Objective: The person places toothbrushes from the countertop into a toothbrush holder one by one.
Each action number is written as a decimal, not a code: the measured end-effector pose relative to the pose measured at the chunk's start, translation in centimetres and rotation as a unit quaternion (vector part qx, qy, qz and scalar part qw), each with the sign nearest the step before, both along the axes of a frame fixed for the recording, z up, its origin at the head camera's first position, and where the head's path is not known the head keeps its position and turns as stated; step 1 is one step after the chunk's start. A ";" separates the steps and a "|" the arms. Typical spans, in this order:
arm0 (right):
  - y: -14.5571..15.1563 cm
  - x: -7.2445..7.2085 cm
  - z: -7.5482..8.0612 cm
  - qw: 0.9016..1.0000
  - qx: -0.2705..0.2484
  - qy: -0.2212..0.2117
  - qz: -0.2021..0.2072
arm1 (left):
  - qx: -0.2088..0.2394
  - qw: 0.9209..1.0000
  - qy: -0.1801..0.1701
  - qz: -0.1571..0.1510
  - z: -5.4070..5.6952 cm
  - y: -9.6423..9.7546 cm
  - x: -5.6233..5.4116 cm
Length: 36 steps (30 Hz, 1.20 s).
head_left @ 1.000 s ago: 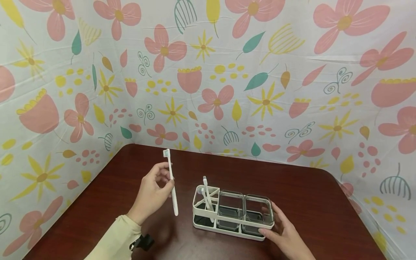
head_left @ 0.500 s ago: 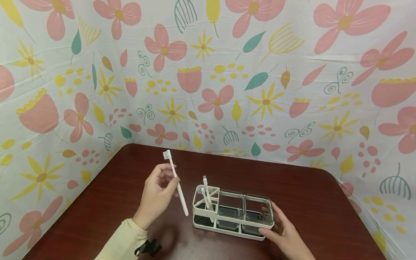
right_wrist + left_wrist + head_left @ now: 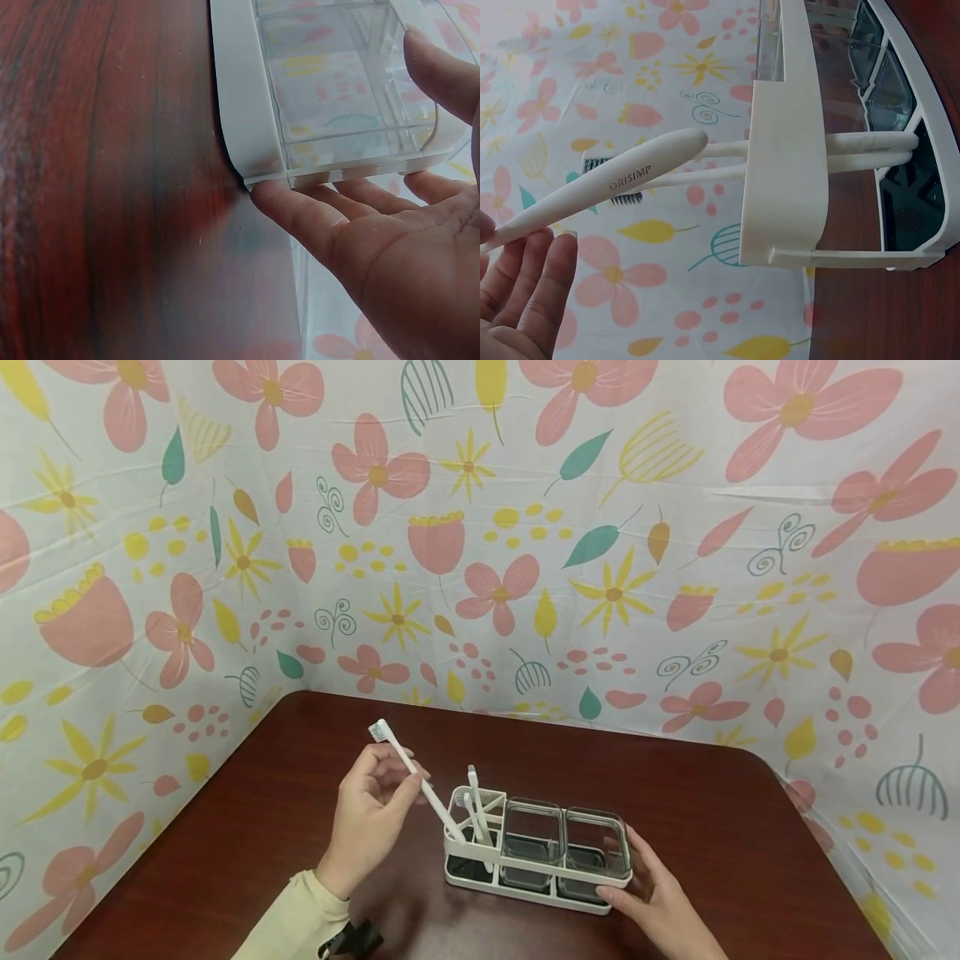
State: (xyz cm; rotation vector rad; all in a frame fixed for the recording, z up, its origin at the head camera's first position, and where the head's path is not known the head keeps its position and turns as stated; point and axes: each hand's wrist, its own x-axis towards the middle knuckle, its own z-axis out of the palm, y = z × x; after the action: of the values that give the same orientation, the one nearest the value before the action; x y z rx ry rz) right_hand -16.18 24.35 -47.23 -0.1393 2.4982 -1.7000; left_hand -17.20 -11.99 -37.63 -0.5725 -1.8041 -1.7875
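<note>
In the head view my left hand [image 3: 367, 827] pinches a white toothbrush [image 3: 431, 797] between thumb and fingers. It slants, bristles up at the left, handle end down by the left compartment of a cream toothbrush holder [image 3: 540, 865]. The left wrist view shows that handle end [image 3: 660, 157], lettered ORISIMP, outside the upper frame, overlapping the heads of two other toothbrushes [image 3: 478, 810] standing in that compartment. My right hand [image 3: 660, 897] grips the holder's right end, thumb at the front. In the right wrist view its fingers [image 3: 300, 217] lie along the end wall.
Two clear cups, a left one [image 3: 532, 831] and a right one [image 3: 598, 843], sit in the holder's other compartments. The holder stands on a dark red-brown wooden table [image 3: 337, 718]. A flower-patterned cloth [image 3: 495, 485] hangs behind and at the left. A black strap [image 3: 360, 937] is on the left wrist.
My left hand has moved right and slightly down, tilting the toothbrush so its handle end swings from beside the holder to its left compartment. The right hand and holder have stayed put.
</note>
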 end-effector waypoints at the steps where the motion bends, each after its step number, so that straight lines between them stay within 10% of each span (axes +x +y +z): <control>1: 0.0 0.0 0.0 1.000 0.000 0.002 -0.001 | 0.002 1.000 0.004 -0.004 0.0 0.0 0.0; 14: 0.0 0.1 -0.2 1.000 -0.014 0.023 0.003 | -0.003 0.999 0.024 -0.030 -0.6 0.7 0.3; 28: 0.0 0.1 -0.1 1.000 -0.014 0.015 -0.002 | -0.115 0.988 0.104 -0.004 -1.8 1.8 0.2; 36: 0.0 0.0 -0.2 1.000 -0.022 0.016 -0.001 | -0.143 0.987 0.076 -0.007 -2.5 2.1 -0.3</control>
State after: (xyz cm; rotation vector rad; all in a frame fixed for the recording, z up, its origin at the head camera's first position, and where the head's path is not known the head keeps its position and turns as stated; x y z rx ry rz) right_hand -16.17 24.37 -47.47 -0.1678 2.4847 -1.7680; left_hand -17.54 -9.93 -40.15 -0.8108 -1.9648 -1.4577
